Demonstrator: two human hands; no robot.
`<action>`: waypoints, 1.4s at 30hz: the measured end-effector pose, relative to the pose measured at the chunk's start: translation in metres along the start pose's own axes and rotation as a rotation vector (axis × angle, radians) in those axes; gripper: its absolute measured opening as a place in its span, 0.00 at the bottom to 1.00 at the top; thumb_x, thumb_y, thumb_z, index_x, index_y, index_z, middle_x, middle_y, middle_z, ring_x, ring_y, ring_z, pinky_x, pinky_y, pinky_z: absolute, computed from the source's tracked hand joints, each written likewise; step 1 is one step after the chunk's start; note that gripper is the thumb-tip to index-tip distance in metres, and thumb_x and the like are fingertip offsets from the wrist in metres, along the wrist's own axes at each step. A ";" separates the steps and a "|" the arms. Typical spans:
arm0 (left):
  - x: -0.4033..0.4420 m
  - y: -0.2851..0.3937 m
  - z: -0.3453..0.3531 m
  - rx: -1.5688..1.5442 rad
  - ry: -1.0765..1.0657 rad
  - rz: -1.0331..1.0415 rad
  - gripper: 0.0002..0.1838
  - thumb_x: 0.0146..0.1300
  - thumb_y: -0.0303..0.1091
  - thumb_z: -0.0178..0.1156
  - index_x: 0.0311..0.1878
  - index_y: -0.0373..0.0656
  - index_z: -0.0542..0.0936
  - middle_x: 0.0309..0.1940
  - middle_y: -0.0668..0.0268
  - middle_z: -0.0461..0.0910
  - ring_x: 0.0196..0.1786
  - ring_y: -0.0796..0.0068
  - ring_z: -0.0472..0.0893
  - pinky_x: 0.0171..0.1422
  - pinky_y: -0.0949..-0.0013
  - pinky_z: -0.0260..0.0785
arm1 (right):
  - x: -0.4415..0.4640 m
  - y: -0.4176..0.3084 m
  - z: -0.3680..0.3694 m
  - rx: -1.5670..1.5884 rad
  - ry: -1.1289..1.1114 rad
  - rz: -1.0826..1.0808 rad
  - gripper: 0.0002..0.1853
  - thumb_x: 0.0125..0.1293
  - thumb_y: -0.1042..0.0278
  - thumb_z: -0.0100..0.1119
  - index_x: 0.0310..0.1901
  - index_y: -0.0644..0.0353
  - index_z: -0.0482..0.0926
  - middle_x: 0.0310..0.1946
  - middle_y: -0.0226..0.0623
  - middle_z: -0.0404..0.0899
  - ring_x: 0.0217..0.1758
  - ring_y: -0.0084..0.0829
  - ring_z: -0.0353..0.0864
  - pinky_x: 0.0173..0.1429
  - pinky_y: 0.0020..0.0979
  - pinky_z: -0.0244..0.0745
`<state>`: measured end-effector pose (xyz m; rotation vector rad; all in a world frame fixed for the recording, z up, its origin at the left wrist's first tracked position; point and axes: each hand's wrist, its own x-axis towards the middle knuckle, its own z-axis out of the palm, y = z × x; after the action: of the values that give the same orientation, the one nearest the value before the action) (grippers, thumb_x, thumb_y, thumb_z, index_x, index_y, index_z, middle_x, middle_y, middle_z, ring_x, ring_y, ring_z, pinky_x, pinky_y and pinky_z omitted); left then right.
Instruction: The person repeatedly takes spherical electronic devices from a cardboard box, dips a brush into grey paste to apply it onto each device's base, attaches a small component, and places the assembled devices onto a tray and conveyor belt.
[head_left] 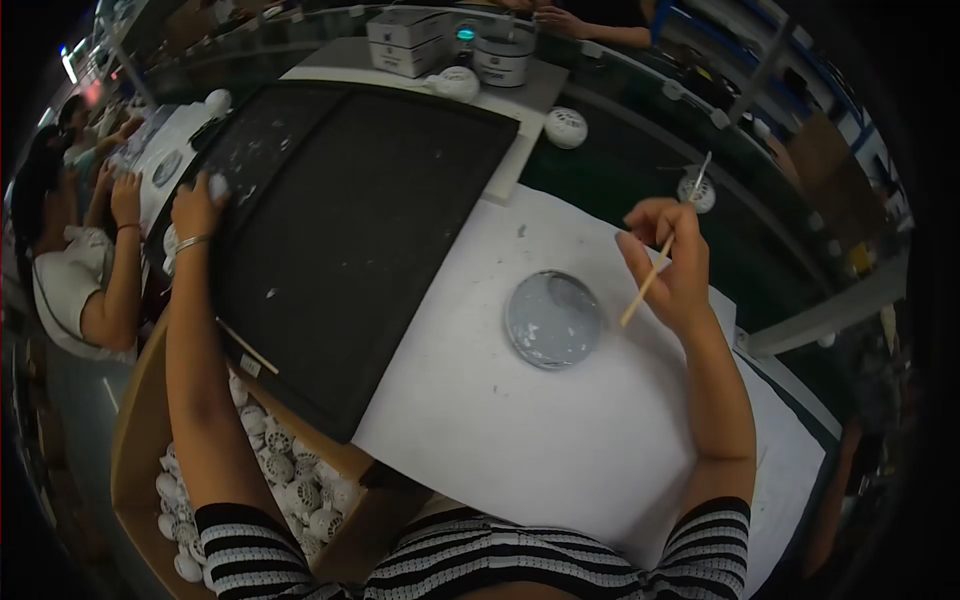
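My right hand [672, 260] is closed around a thin wooden stick [645, 287]. The stick's pale far end points up and away, and its bare end slants down over the white sheet [450, 420]. Left of that hand, a round shallow dish [553, 320] of grey paste lies on the sheet. My left hand [198, 210] reaches to the far left edge of the black mat [340, 210]. Its fingers are closed on a small white round part [218, 187], partly hidden by them.
Below my left arm, a cardboard box [140, 460] holds many white vented balls. Another stick [248, 347] lies on the mat's edge. White balls [566, 128] rest on the green belt beyond. Small boxes [410, 42] and a tub [502, 60] stand behind. A person [90, 270] works at left.
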<state>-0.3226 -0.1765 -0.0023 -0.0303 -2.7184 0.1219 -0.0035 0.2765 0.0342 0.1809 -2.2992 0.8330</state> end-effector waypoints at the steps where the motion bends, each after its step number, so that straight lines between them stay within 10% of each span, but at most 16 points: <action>1: 0.002 -0.002 0.007 0.033 0.062 -0.034 0.31 0.49 0.50 0.61 0.56 0.51 0.67 0.45 0.47 0.69 0.45 0.50 0.73 0.45 0.57 0.68 | 0.006 0.014 -0.006 -0.058 0.046 0.092 0.17 0.52 0.72 0.62 0.32 0.59 0.59 0.33 0.41 0.71 0.31 0.28 0.70 0.36 0.26 0.68; 7: -0.057 0.036 -0.038 -0.295 0.474 0.383 0.30 0.50 0.39 0.62 0.58 0.50 0.66 0.54 0.47 0.63 0.55 0.51 0.68 0.56 0.57 0.63 | 0.047 0.146 -0.048 -0.611 0.114 0.292 0.22 0.48 0.69 0.64 0.41 0.62 0.62 0.41 0.49 0.70 0.44 0.42 0.73 0.45 0.35 0.70; 15: -0.185 0.099 -0.132 -0.753 0.136 0.577 0.29 0.48 0.26 0.61 0.56 0.41 0.66 0.54 0.50 0.61 0.55 0.54 0.66 0.57 0.60 0.62 | 0.066 0.161 -0.035 -0.490 -0.136 0.487 0.32 0.44 0.62 0.67 0.47 0.64 0.60 0.45 0.54 0.70 0.49 0.47 0.72 0.51 0.37 0.70; 18: -0.191 0.114 -0.137 -0.798 0.128 0.722 0.29 0.46 0.24 0.63 0.55 0.40 0.67 0.55 0.52 0.61 0.56 0.55 0.66 0.57 0.61 0.62 | 0.071 0.122 -0.027 -0.429 0.104 0.351 0.29 0.48 0.64 0.64 0.47 0.64 0.59 0.43 0.51 0.71 0.46 0.44 0.75 0.48 0.37 0.73; 20: -0.185 0.135 -0.143 -0.772 0.253 0.913 0.30 0.43 0.25 0.65 0.54 0.41 0.68 0.56 0.52 0.61 0.57 0.54 0.65 0.57 0.61 0.62 | 0.081 0.083 -0.013 0.620 0.316 0.540 0.23 0.54 0.63 0.59 0.46 0.64 0.61 0.42 0.48 0.73 0.44 0.41 0.77 0.44 0.38 0.76; 22: -0.178 0.167 -0.161 -0.787 0.398 1.058 0.32 0.41 0.27 0.66 0.54 0.46 0.69 0.55 0.52 0.62 0.57 0.52 0.66 0.57 0.60 0.62 | 0.079 0.040 -0.002 0.989 0.027 0.569 0.21 0.60 0.57 0.48 0.48 0.65 0.64 0.48 0.52 0.70 0.46 0.45 0.76 0.49 0.45 0.74; 25: -0.169 0.208 -0.184 -0.717 0.660 1.159 0.33 0.42 0.32 0.66 0.56 0.58 0.69 0.56 0.53 0.62 0.59 0.54 0.64 0.58 0.59 0.61 | 0.063 -0.042 0.019 1.189 -0.248 0.571 0.17 0.61 0.56 0.49 0.42 0.62 0.67 0.39 0.43 0.73 0.42 0.35 0.77 0.41 0.36 0.77; 29: -0.166 0.212 -0.199 -0.729 0.503 1.288 0.30 0.45 0.35 0.64 0.55 0.61 0.69 0.55 0.55 0.64 0.58 0.55 0.66 0.57 0.61 0.62 | 0.048 -0.084 0.029 1.159 -0.211 0.620 0.14 0.63 0.55 0.46 0.41 0.57 0.64 0.39 0.39 0.71 0.40 0.31 0.77 0.44 0.36 0.76; 36: -0.187 0.177 -0.163 -1.689 -0.180 0.663 0.23 0.57 0.46 0.56 0.52 0.44 0.66 0.45 0.61 0.68 0.47 0.68 0.74 0.43 0.70 0.72 | 0.026 -0.061 0.029 0.724 -0.104 0.363 0.16 0.68 0.50 0.33 0.40 0.56 0.60 0.40 0.44 0.74 0.42 0.34 0.78 0.50 0.34 0.72; 38: -0.194 0.166 -0.164 -2.242 -0.847 0.127 0.25 0.61 0.53 0.47 0.53 0.44 0.63 0.43 0.60 0.69 0.43 0.68 0.76 0.43 0.68 0.74 | 0.022 -0.048 0.018 0.702 -0.099 0.318 0.19 0.68 0.48 0.28 0.37 0.56 0.63 0.30 0.41 0.76 0.35 0.28 0.80 0.41 0.27 0.75; 42: -0.206 0.159 -0.156 -2.363 -1.083 -0.021 0.30 0.62 0.60 0.33 0.53 0.42 0.60 0.45 0.55 0.69 0.45 0.63 0.76 0.48 0.62 0.75 | 0.002 -0.032 0.010 0.611 -0.057 0.330 0.24 0.68 0.47 0.29 0.38 0.59 0.69 0.22 0.34 0.74 0.25 0.18 0.72 0.27 0.17 0.68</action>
<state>-0.0703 -0.0138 0.0412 -0.6584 -1.5732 -3.4483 0.0004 0.2458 0.0463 0.0904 -2.0866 1.7066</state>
